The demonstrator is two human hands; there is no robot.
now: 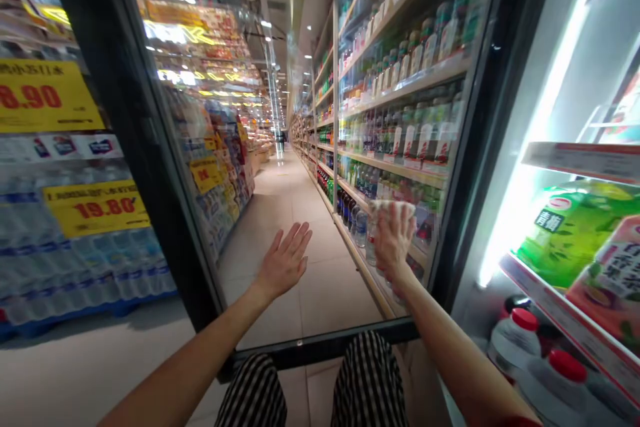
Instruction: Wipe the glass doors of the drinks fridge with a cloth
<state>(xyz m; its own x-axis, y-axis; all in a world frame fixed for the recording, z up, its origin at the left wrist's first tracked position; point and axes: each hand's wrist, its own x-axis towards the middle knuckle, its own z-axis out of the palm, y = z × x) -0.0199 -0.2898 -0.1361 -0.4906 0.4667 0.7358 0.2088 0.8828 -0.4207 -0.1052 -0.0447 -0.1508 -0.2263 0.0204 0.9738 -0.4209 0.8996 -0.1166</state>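
Observation:
A white cloth point(407, 209) lies against the glass pane of a black-framed door point(345, 345). Over it, my right hand point(394, 240) spreads its fingers, pressing the cloth to the glass on the right side of the pane. My left hand point(285, 260) is raised in front of the middle of the pane, fingers stretched and holding nothing. Whether its palm touches the glass, I cannot tell. Through the pane show the aisle floor point(295, 213) and shelves of bottles point(425, 133).
To my right is a lit cooler with a green drink pack point(565, 240) and red-capped bottles point(520, 333). Stacked water bottles point(75, 287) stand at left beneath yellow price signs point(95, 207). My knees in checked trousers point(367, 380) are just before the door's bottom rail.

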